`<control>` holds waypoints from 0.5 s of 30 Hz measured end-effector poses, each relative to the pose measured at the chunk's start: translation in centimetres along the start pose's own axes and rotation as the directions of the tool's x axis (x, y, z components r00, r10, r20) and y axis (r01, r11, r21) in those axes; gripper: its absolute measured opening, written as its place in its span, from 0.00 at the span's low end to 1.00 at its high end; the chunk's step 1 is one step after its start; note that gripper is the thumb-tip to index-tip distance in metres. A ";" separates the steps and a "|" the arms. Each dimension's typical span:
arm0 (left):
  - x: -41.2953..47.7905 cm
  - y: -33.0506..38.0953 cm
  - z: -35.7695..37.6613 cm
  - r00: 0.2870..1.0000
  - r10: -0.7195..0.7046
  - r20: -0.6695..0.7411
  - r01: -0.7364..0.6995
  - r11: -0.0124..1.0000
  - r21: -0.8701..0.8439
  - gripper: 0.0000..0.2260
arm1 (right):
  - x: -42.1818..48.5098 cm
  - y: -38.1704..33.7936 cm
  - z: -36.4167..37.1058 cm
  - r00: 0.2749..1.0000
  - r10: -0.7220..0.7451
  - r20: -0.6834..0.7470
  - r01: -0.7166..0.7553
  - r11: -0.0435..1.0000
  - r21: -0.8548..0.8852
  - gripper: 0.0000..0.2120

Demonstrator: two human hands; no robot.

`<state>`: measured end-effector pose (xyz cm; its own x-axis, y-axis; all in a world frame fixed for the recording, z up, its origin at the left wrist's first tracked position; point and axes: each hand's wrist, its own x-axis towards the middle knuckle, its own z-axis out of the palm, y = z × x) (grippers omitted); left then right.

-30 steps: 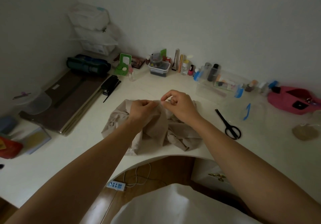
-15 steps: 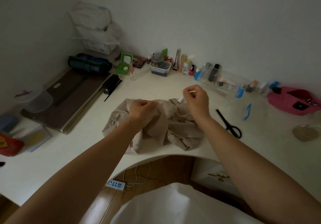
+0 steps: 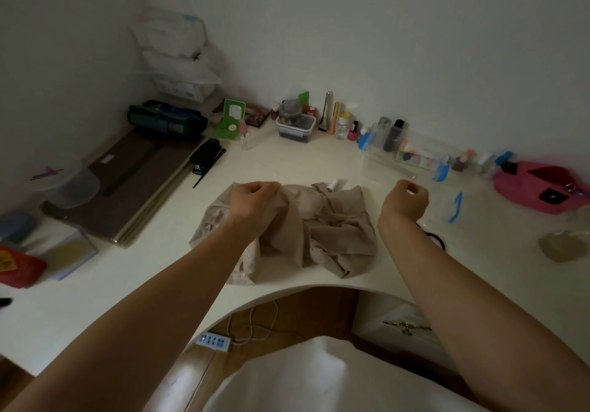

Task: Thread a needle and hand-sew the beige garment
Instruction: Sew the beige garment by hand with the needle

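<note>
The beige garment (image 3: 322,236) lies crumpled on the white desk (image 3: 95,303), just beyond the curved cut-out in the near edge. The left hand (image 3: 255,196) sits on its 10 o'clock corner, fingers curled in and gripping a bunch of the cloth. A white thread spool (image 3: 334,184) rests at the garment's 12 o'clock edge, touching the fabric.

The right hand (image 3: 405,200) hangs off the garment at 3 o'clock, clear of the cloth, fingers curled with the tips drawn toward the thumb. Whether they pinch a needle or thread is too small to tell.

The right forearm crosses over black scissors (image 3: 438,239) at 3 o'clock and hides all but part of one handle loop. Further out that way lie a blue clip (image 3: 457,207) and a pink pouch (image 3: 536,188). At 1 o'clock stands a clear box (image 3: 405,159). A row of small bottles (image 3: 352,130) lines the wall at 12 o'clock, beside a small bin (image 3: 295,127). At 11 o'clock are a green stand (image 3: 231,119) and a black stapler (image 3: 207,156). Brown boards (image 3: 140,184) lie at 9 to 10 o'clock. Under the desk, at 6 o'clock, a power strip (image 3: 213,341) lies on the wooden floor.
</note>
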<state>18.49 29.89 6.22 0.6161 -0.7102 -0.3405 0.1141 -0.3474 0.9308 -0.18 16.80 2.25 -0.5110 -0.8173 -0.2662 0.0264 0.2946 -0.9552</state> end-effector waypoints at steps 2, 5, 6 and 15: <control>-0.1 0.1 -0.1 1.000 -0.004 -0.006 0.004 1.000 -0.011 0.07 | -0.1 0.8 0.2 0.988 0.030 0.151 -0.009 0.991 -0.136 0.12; -0.2 0.1 0.1 1.000 0.007 0.008 -0.007 1.000 -0.003 0.08 | -2.2 0.7 0.9 0.872 -0.038 0.488 0.150 0.970 -0.192 0.13; -0.2 0.0 0.3 1.000 0.015 0.015 -0.015 1.000 0.016 0.09 | -3.2 0.3 1.2 0.793 -0.098 0.601 0.260 0.947 -0.190 0.12; -0.5 0.2 0.5 0.992 0.068 0.102 -0.078 0.992 0.099 0.09 | -7.2 -0.6 3.1 0.391 -0.241 0.888 0.676 0.730 -0.099 0.05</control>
<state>17.85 29.85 6.48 0.5401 -0.7907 -0.2881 -0.0119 -0.3494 0.9369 6.16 20.94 4.29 0.5569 -0.8305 0.0120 -0.4116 -0.2885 -0.8645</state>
